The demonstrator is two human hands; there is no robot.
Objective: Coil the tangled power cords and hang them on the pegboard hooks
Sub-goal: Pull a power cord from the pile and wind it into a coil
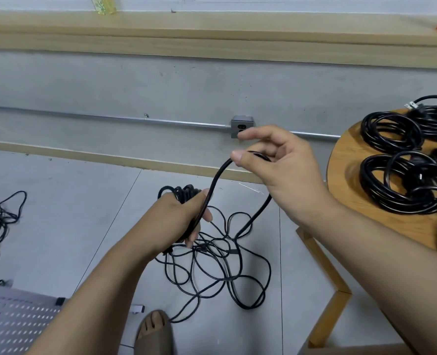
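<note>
Left grip (184, 219) clenched round a part-coiled bundle of black power cord (215, 181). Right grip (276, 165) pinches the next loop, just above. Remaining cord lies tangled on floor (58, 226) below both. Finished coils (402, 165) on bench (345, 155).

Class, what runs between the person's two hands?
One black cord arcs from the left hand up to the right hand; head view.
</note>
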